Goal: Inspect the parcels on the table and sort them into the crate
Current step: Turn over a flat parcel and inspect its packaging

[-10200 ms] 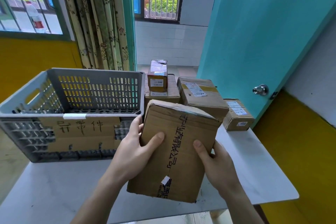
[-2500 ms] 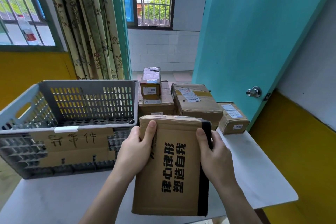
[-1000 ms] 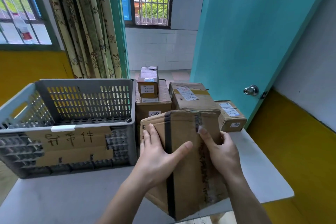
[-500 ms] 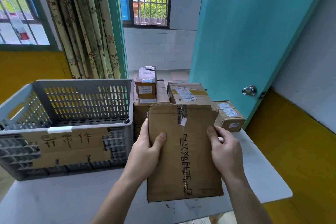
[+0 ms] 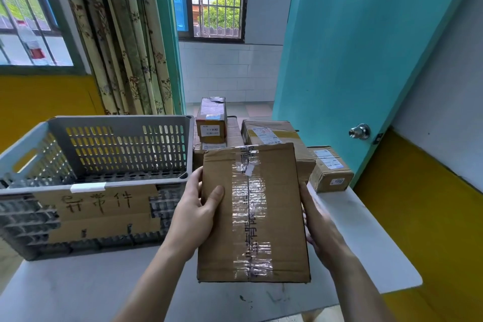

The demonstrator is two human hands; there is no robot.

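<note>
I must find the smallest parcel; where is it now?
In the head view the smallest parcel lies at the far right of the table, beside the teal door and right of the held box.

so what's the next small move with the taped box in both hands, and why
Probably carry the taped cardboard box left and over the rim of the grey crate. Both the left hand and right hand grip its sides above the table, its taped face is in full view, and the crate beside it looks empty.
</note>
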